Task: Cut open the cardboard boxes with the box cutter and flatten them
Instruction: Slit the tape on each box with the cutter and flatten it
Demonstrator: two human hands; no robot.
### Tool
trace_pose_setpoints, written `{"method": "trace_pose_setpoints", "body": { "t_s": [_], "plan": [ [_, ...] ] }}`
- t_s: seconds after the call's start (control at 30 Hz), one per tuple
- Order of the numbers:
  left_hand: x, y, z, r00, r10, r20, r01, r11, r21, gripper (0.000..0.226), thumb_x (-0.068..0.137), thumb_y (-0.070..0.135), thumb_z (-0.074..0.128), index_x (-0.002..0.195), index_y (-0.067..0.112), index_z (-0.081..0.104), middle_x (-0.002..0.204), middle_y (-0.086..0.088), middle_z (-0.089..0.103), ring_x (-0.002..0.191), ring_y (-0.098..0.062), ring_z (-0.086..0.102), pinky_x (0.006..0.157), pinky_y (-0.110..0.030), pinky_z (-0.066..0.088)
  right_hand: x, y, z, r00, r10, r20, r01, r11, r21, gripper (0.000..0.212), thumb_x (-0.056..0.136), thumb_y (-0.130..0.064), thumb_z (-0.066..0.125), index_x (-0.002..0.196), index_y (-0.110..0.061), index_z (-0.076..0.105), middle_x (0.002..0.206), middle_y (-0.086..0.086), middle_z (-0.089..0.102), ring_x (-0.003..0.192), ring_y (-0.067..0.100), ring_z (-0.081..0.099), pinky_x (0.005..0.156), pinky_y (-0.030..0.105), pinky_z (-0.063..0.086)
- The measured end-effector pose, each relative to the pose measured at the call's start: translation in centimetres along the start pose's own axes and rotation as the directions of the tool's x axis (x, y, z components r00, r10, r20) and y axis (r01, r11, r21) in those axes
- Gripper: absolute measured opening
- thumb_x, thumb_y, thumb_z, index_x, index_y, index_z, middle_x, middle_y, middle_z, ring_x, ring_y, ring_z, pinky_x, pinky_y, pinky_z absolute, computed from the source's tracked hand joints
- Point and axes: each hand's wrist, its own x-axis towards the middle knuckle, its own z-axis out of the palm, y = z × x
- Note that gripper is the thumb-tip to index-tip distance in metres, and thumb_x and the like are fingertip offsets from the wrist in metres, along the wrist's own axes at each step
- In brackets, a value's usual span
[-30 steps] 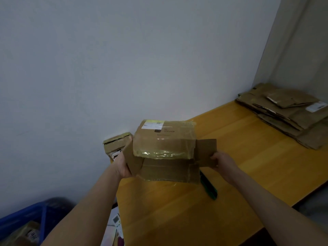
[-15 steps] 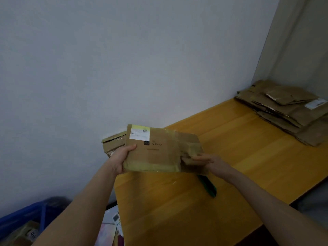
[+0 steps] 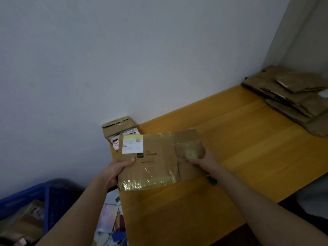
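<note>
The left hand (image 3: 115, 170) is gripping the near left edge of the flattened cardboard box (image 3: 156, 162), thumb lying on top, while the right hand (image 3: 204, 161) is pinching its folded right flap, so both are holding it just above the near left part of the wooden table (image 3: 239, 139). The green box cutter (image 3: 212, 181) is lying on the table, peeking out under the box's right side. A pile of flattened cardboard (image 3: 292, 96) is sitting at the far right, and a small taped box (image 3: 118, 127) is standing against the wall at the far left.
</note>
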Motion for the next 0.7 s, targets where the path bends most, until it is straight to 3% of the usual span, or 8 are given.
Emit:
{"method": "trace_pose_setpoints", "body": {
  "t_s": [0.13, 0.23, 0.37, 0.53, 0.7],
  "plan": [
    [0.4, -3.8, -2.3, 0.986, -0.072, -0.149, 0.072, 0.997, -0.005, 0.044, 0.081, 0.008, 0.072, 0.123, 0.003, 0.059, 0.113, -0.02, 0.067, 0.104, -0.038, 0.063, 0.087, -0.05, 0.052, 0.0, 1.4, 3.5, 0.997, 0.058, 0.043, -0.036, 0.917, -0.396, 0.104, 0.079, -0.038, 0.076, 0.154, -0.014, 0.009, 0.15, 0.013, 0.031, 0.13, 0.032, 0.042, 0.093, 0.039, 0.046],
    [1.3, -5.6, -2.6, 0.975, -0.11, -0.192, 0.11, 0.994, -0.012, 0.042, 0.085, 0.01, 0.071, 0.125, 0.005, 0.059, 0.115, -0.019, 0.067, 0.105, -0.038, 0.063, 0.09, -0.052, 0.051, 0.1, 2.2, 4.9, 0.999, 0.034, -0.025, -0.042, 0.785, -0.618, 0.09, 0.088, -0.038, 0.066, 0.153, -0.021, 0.006, 0.152, 0.014, 0.019, 0.133, 0.035, 0.034, 0.099, 0.045, 0.045],
    [2.5, -7.2, -0.3, 0.972, -0.114, -0.204, 0.111, 0.993, -0.025, 0.041, 0.085, 0.011, 0.071, 0.125, 0.008, 0.06, 0.116, -0.016, 0.067, 0.106, -0.036, 0.061, 0.097, -0.054, 0.048, 0.9, 2.7, 4.9, 0.996, -0.046, 0.073, 0.085, 0.692, -0.717, 0.074, 0.091, -0.04, 0.062, 0.15, -0.024, 0.021, 0.152, 0.01, 0.02, 0.136, 0.032, 0.029, 0.103, 0.042, 0.043],
    [3.8, -8.0, 5.3, 0.972, -0.076, -0.222, 0.069, 0.997, -0.036, 0.034, 0.088, 0.01, 0.07, 0.119, 0.003, 0.06, 0.115, -0.017, 0.065, 0.095, -0.031, 0.061, 0.083, -0.043, 0.049, 2.0, 3.6, 3.4, 0.952, -0.2, 0.232, 0.306, 0.593, -0.745, 0.074, 0.088, -0.034, 0.065, 0.15, -0.035, 0.024, 0.155, 0.001, 0.021, 0.14, 0.027, 0.023, 0.111, 0.044, 0.033],
    [4.6, -9.3, 8.7, 0.887, 0.019, -0.462, 0.092, 0.972, 0.215, 0.057, 0.083, 0.026, 0.076, 0.128, 0.0, 0.053, 0.128, -0.017, 0.059, 0.116, -0.037, 0.055, 0.094, -0.044, 0.047, 2.7, 4.9, 1.1, 0.933, -0.188, 0.306, 0.359, 0.478, -0.801, 0.077, 0.086, -0.043, 0.065, 0.15, -0.037, 0.021, 0.159, 0.004, 0.012, 0.144, 0.029, 0.013, 0.115, 0.046, 0.026]
  ]
}}
